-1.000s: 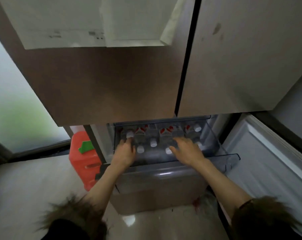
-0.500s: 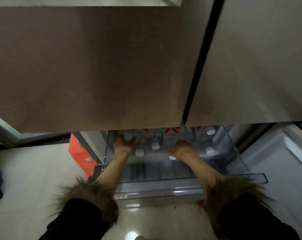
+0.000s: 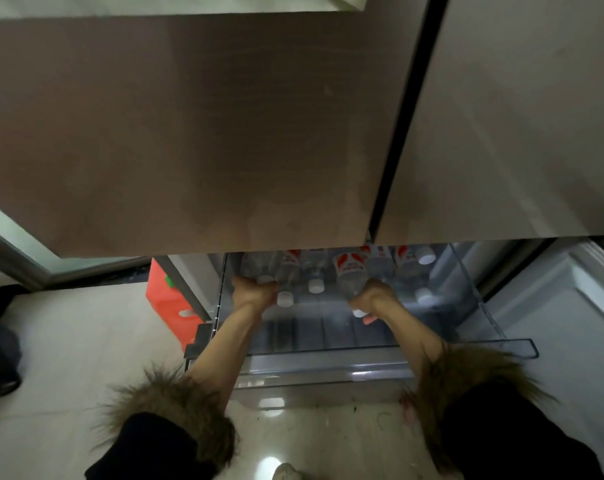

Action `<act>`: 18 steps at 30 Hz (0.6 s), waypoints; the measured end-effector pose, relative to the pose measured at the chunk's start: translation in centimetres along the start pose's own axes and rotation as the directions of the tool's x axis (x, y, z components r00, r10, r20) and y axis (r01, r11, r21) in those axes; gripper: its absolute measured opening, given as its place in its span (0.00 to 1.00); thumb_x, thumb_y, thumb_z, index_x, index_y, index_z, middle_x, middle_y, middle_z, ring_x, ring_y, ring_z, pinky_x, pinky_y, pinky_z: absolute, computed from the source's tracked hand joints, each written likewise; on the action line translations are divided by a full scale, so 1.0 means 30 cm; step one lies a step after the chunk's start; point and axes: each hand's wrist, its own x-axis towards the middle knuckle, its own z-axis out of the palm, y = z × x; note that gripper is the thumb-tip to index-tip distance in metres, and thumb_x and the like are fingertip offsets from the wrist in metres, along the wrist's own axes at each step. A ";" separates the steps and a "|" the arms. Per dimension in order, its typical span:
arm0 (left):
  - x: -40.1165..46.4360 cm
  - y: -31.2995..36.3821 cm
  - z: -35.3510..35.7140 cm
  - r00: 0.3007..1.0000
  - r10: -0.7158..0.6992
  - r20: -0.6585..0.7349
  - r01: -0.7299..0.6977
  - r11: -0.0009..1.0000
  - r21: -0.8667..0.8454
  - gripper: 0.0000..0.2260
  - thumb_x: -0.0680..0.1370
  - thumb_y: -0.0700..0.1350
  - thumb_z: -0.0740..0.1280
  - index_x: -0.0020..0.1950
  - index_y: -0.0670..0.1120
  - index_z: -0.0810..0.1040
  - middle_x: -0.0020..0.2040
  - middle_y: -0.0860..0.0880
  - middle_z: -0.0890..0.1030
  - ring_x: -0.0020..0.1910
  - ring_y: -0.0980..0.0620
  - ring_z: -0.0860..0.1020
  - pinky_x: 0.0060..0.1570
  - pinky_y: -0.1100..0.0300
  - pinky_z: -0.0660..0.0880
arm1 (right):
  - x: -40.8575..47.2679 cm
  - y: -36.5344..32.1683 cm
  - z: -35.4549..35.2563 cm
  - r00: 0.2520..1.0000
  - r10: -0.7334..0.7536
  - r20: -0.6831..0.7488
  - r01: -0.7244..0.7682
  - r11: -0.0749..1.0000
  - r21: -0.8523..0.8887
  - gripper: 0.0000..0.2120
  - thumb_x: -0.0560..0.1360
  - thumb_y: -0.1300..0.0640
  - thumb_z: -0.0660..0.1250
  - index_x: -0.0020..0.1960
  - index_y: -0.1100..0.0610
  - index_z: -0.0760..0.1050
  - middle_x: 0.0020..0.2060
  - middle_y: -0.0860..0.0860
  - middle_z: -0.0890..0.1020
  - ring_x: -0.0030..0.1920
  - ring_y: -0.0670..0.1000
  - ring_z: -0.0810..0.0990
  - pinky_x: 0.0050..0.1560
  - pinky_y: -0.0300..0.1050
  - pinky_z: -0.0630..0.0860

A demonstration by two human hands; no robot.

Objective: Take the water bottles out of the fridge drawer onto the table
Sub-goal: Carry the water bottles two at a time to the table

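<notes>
Several clear water bottles with red-and-white labels and white caps lie at the back of the pulled-out clear fridge drawer [image 3: 466,346]. My left hand [image 3: 253,291] grips the neck end of the leftmost bottle [image 3: 259,265]. My right hand [image 3: 371,297] is curled round the neck of another bottle [image 3: 350,271], whose white cap pokes out below my fingers. Loose bottles lie between and beside them, one [image 3: 314,271] in the middle and one [image 3: 413,258] at the right. The bottles' far ends are hidden under the upper fridge doors.
The two brown upper fridge doors [image 3: 207,133] fill the top of the view and overhang the drawer. An orange container [image 3: 168,299] stands on the pale floor left of the fridge. A white open door panel [image 3: 570,323] is at the right.
The view dropped closer under the fridge doors. Both hands went from resting flat on the bottles to curling round one bottle each, and those two bottles have drawn slightly toward me.
</notes>
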 end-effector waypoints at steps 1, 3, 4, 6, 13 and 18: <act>0.039 -0.033 0.010 1.000 -0.017 0.003 0.017 0.999 -0.031 0.45 0.42 0.54 0.71 0.56 0.34 0.74 0.49 0.35 0.81 0.46 0.38 0.81 0.42 0.42 0.80 | -0.014 0.005 -0.006 1.000 -0.005 -0.010 0.005 1.000 -0.002 0.18 0.73 0.56 0.68 0.60 0.63 0.72 0.58 0.59 0.78 0.51 0.56 0.81 0.51 0.45 0.80; 0.033 -0.026 0.006 0.999 -0.044 -0.003 0.043 0.997 -0.069 0.47 0.43 0.55 0.71 0.59 0.35 0.72 0.51 0.36 0.81 0.47 0.38 0.81 0.44 0.41 0.80 | -0.043 0.014 -0.020 0.999 -0.030 -0.038 0.029 0.999 -0.023 0.18 0.73 0.55 0.68 0.60 0.62 0.72 0.57 0.58 0.78 0.50 0.55 0.81 0.50 0.44 0.80; 0.014 -0.011 0.001 0.998 -0.070 0.006 0.070 0.993 -0.099 0.46 0.45 0.54 0.73 0.60 0.35 0.72 0.52 0.36 0.80 0.45 0.39 0.81 0.44 0.42 0.80 | -0.061 0.016 -0.027 0.997 -0.047 -0.055 0.044 0.998 -0.045 0.18 0.73 0.55 0.68 0.60 0.62 0.72 0.56 0.58 0.78 0.50 0.55 0.80 0.50 0.45 0.80; -0.135 0.094 -0.041 0.993 -0.107 0.039 0.112 0.981 -0.157 0.39 0.56 0.51 0.77 0.62 0.35 0.70 0.54 0.35 0.79 0.37 0.42 0.80 0.31 0.53 0.80 | -0.101 0.020 -0.040 0.991 -0.071 -0.110 0.058 0.991 -0.118 0.19 0.73 0.53 0.68 0.60 0.60 0.72 0.55 0.57 0.78 0.52 0.56 0.79 0.53 0.47 0.78; -0.404 0.235 -0.126 0.994 0.079 -0.070 -0.070 0.990 0.120 0.26 0.73 0.47 0.68 0.62 0.32 0.63 0.57 0.32 0.76 0.52 0.35 0.78 0.49 0.47 0.78 | -0.246 0.031 -0.093 0.943 -0.131 -0.305 0.065 0.974 -0.218 0.17 0.74 0.52 0.66 0.58 0.61 0.74 0.55 0.56 0.79 0.55 0.57 0.79 0.49 0.45 0.74; -0.562 0.212 -0.206 0.931 0.357 -0.080 -0.295 0.863 0.410 0.19 0.78 0.45 0.62 0.59 0.33 0.60 0.52 0.28 0.76 0.50 0.31 0.76 0.42 0.50 0.68 | -0.360 0.019 -0.135 0.887 -0.236 -0.398 0.157 0.962 -0.222 0.16 0.73 0.54 0.66 0.56 0.63 0.73 0.53 0.59 0.79 0.55 0.60 0.78 0.44 0.43 0.71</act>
